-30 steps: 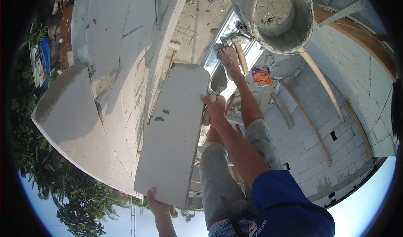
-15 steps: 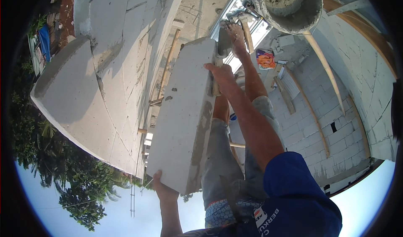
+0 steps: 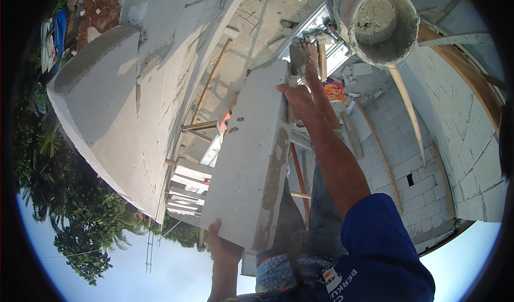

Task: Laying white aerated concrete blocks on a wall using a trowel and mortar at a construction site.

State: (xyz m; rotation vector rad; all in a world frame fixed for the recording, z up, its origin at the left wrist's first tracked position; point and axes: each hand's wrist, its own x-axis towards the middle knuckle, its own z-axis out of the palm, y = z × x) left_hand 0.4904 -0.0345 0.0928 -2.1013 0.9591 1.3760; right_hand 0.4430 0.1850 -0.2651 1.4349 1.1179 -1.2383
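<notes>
A long, pale grey lightweight concrete block (image 3: pixel 243 157) hangs tilted in front of me, held between both hands. My left hand (image 3: pixel 224 242) is closed on its near end, the thumb on the upper face and the fingers hidden beneath. My right hand (image 3: pixel 301 103) grips the right edge toward the far end, with its thumb over the top. That same hand also keeps a trowel against the block; its grey blade (image 3: pixel 296 58) points away from me, and the handle is partly covered by the fingers. Wet-looking mortar patches mark the block's right side.
Left of the block stands a block wall (image 3: pixel 123 109) with a curved-looking top. A mortar-coated bucket (image 3: pixel 348 26) sits at the upper right, near a hammer-like wooden handle (image 3: pixel 322 61) and my bare foot (image 3: pixel 310 58). Far below right lies a block-patterned surface with wooden poles (image 3: pixel 377 146).
The block and both hands have shifted slightly right and downward in view. My legs and viewpoint have moved, and more of the wooden framework below shows left of the block.
</notes>
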